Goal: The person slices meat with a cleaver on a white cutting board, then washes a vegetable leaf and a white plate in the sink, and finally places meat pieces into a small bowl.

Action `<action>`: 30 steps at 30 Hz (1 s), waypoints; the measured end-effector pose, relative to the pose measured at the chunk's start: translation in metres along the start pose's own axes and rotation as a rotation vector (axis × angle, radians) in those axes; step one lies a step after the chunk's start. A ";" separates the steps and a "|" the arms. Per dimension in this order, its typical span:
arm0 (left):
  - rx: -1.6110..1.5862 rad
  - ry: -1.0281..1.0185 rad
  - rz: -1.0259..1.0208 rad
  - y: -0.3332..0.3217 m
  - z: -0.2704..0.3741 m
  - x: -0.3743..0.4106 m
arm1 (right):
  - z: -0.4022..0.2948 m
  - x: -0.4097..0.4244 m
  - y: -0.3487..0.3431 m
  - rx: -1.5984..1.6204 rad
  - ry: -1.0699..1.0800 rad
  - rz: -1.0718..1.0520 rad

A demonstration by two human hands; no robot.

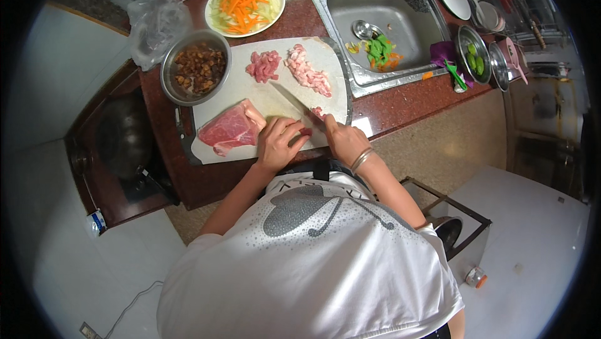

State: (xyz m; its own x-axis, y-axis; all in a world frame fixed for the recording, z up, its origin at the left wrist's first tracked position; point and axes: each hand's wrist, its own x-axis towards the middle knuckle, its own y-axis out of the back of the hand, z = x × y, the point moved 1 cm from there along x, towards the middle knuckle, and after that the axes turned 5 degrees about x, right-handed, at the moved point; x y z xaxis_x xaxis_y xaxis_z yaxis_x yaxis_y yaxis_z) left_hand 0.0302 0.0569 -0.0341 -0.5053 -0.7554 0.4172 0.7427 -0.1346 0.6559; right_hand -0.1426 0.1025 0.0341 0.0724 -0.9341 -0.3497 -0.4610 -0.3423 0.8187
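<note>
My right hand (346,141) grips a kitchen knife (296,100), its blade slanting up and left over the white cutting board (244,90). Under the fingers of my left hand (281,141) a small strip of dark red meat (306,131) pokes out beside the knife. A large raw piece of meat (230,127) with a pale fatty edge lies just left of that hand. Farther up the board sit a pile of cut lean meat (263,66) and a longer pile of pale, fatty pieces (307,70). A few small bits (318,112) rest against the blade's right side.
A metal bowl of brown chunks (200,67) overlaps the board's left edge. Behind stands a plate of shredded carrot and pale green strips (245,5), beside a plastic bag (157,29). The steel sink (394,10) holds vegetable scraps. Bowls, including one with green peppers (474,57), stand at right.
</note>
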 end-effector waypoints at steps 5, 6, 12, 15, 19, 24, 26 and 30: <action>0.030 -0.026 0.038 -0.003 -0.006 -0.005 | 0.002 -0.030 0.005 -0.094 -0.014 -0.097; 0.027 -0.034 0.030 -0.004 -0.006 -0.004 | -0.001 -0.032 0.006 -0.107 -0.023 -0.122; 0.037 -0.055 -0.016 -0.001 -0.004 -0.001 | -0.004 -0.032 0.008 -0.127 -0.071 -0.260; 0.023 -0.046 -0.014 0.000 -0.004 0.000 | -0.005 -0.025 0.005 -0.095 -0.093 -0.288; 0.006 -0.047 -0.039 -0.005 -0.012 -0.003 | -0.017 0.016 -0.016 -0.004 -0.080 -0.194; -0.010 -0.095 -0.062 -0.005 -0.009 -0.002 | -0.005 0.038 -0.027 0.047 -0.050 -0.134; 0.016 -0.050 -0.025 -0.006 -0.007 0.000 | 0.004 0.027 -0.017 0.033 -0.041 -0.162; 0.070 -0.008 0.013 -0.007 -0.007 -0.001 | 0.015 0.002 -0.004 -0.018 -0.088 -0.240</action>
State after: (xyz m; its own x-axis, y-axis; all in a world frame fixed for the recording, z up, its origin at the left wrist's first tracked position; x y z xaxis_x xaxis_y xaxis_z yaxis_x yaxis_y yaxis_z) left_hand 0.0282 0.0544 -0.0435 -0.4994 -0.7516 0.4309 0.7170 -0.0793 0.6925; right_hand -0.1539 0.1033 0.0229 0.1008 -0.8135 -0.5727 -0.4237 -0.5559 0.7151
